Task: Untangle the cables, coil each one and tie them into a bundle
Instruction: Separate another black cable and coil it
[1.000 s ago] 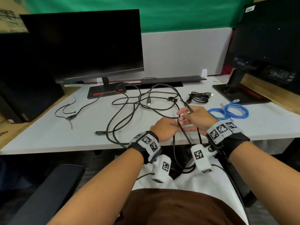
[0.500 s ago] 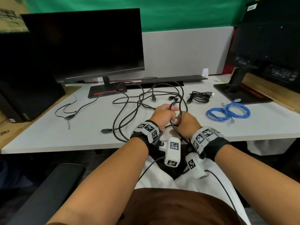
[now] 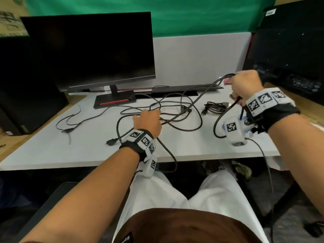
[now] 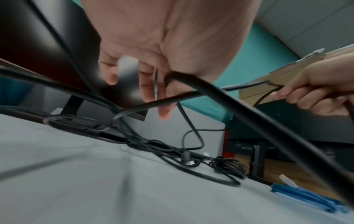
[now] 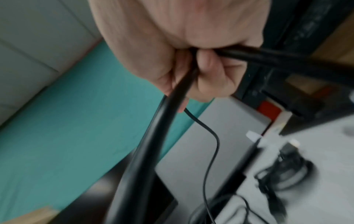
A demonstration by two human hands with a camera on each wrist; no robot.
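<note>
R hand (image 3: 245, 85) grip fisted on black cable (image 3: 201, 97), fingertips hidden, wrist view blurred

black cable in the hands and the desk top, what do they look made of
The black cable looks like a smooth rubber or PVC jacket with a dull sheen. It bends in soft curves where the right hand and left hand grip it. The desk top looks like matte pale grey laminate over board: flat, even, with a squared front edge. Its core cannot be told.
</note>
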